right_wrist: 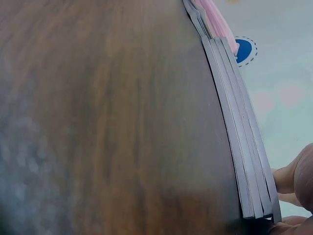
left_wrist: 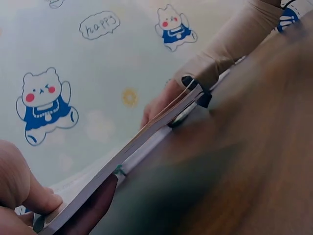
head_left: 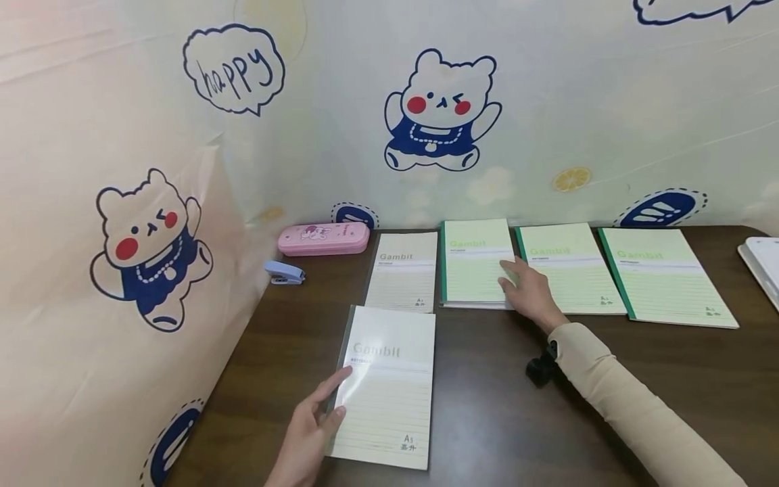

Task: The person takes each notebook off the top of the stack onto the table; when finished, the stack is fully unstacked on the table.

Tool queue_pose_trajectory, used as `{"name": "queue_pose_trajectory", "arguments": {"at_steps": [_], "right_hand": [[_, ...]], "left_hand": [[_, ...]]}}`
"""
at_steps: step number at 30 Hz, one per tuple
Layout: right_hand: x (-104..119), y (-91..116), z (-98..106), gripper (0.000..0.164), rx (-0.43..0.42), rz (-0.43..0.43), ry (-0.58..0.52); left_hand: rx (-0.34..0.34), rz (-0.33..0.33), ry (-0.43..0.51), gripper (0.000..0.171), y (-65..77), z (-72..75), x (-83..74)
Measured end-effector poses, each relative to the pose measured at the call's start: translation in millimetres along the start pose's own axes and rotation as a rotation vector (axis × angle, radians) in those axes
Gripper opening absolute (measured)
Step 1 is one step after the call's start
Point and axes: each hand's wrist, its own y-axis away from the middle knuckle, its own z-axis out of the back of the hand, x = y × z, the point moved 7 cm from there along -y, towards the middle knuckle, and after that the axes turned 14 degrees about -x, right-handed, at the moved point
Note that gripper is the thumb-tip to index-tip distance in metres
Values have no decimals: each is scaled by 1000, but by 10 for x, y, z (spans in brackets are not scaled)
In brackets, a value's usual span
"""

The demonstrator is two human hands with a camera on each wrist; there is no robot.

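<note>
My left hand [head_left: 308, 428] pinches the left edge of a white notebook [head_left: 389, 392] with a grey spine. The left wrist view shows the notebook tilted, one finger on its cover and another beneath it. At the back, my right hand [head_left: 529, 291] touches the right edge of a green-spined notebook [head_left: 475, 260]. This one tops a stack, whose several layered page edges [right_wrist: 234, 122] appear in the right wrist view. Two fingertips lie over its cover; the other fingers are partly hidden.
Another grey-spined notebook [head_left: 402, 270] lies left of the stack. Two green-spined ones, a middle notebook [head_left: 572, 291] and a right notebook [head_left: 675, 291], lie to its right. A pink pencil case [head_left: 324, 240] and a blue stapler [head_left: 284, 273] are back left; a white object [head_left: 763, 264] is far right.
</note>
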Motion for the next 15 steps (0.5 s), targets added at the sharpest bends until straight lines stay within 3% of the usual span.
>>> {"name": "queue_pose_trajectory", "arguments": {"at_steps": [6, 11, 15], "right_hand": [[3, 4, -9, 46, 7, 19, -3], [13, 6, -23, 46, 6, 19, 5], [22, 4, 7, 46, -8, 30, 8]], "left_hand": [[-17, -3, -19, 57, -48, -32, 168], [-50, -58, -143, 58, -87, -34, 230], [-82, -205, -338, 55, -93, -65, 180]]}}
